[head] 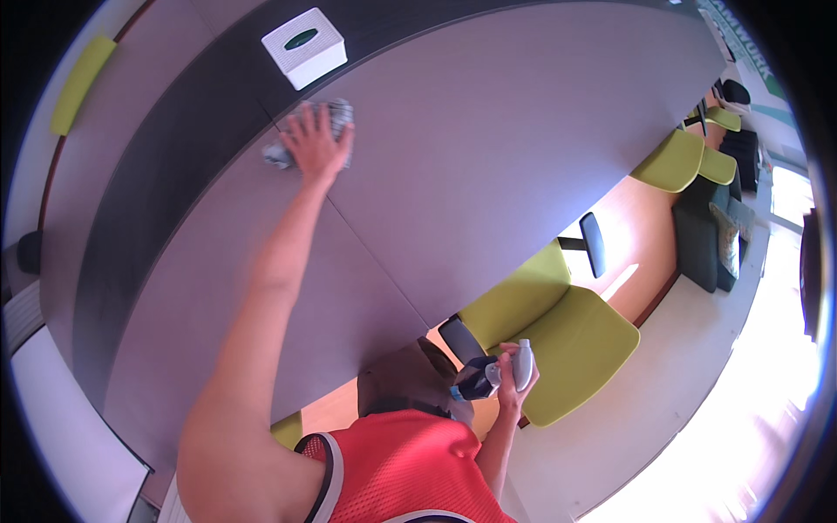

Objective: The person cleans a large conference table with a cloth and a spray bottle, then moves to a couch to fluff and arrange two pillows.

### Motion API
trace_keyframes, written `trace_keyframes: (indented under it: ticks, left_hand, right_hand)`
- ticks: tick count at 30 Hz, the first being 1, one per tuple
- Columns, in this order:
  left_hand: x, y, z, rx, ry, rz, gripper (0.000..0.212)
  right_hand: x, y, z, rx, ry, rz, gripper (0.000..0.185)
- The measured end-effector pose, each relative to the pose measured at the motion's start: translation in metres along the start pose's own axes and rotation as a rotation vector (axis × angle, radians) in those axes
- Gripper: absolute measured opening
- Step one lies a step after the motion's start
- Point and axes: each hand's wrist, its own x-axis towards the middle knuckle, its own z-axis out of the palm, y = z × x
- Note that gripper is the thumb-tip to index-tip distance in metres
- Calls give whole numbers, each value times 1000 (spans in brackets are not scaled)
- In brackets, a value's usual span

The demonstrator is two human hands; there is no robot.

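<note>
My left hand (318,142) lies palm down with fingers spread, holding a crumpled grey and white patterned cloth (340,114) against the long table top (471,144). The cloth sticks out on both sides of the hand, beside the table's dark centre strip (216,104). Just beyond my fingertips stands a white tissue box (304,49) with a dark green oval opening. Low by my body, off the table's near edge, my right hand (516,379) grips a spray bottle (480,378) by its neck. The bottle is dark with a grey-white trigger head, and is tilted sideways.
A yellow-green chair (582,353) with black armrests stands close to my right, against the table edge. More chairs (673,160) line that side. Farther off is a dark sofa (700,229) with cushions. Another yellow-green chair back (82,85) shows across the table.
</note>
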Motion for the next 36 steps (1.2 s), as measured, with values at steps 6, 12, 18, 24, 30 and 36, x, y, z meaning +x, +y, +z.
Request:
trace_keyframes:
  ticks: [6,12,18,24,30,36]
  left_hand:
    - [-80,135,-4,-105,-141,394,73]
    - [-251,174,-42,-362,-333,872,59]
    - [-376,168,-67,-482,-455,969,45]
    - [-438,124,-116,-741,-804,522,47]
    - [-537,98,-156,-651,-618,16,46]
    - [-619,92,-201,-730,-378,-246,41]
  right_hand:
    - [-13,11,-58,49,256,-33,16]
    - [-33,46,-168,8,563,47,20]
    - [-72,118,-294,88,734,245,35]
    - [-29,164,-377,-7,651,248,49]
    - [46,220,-413,-73,433,238,53]
    - [55,235,-407,37,240,142,53]
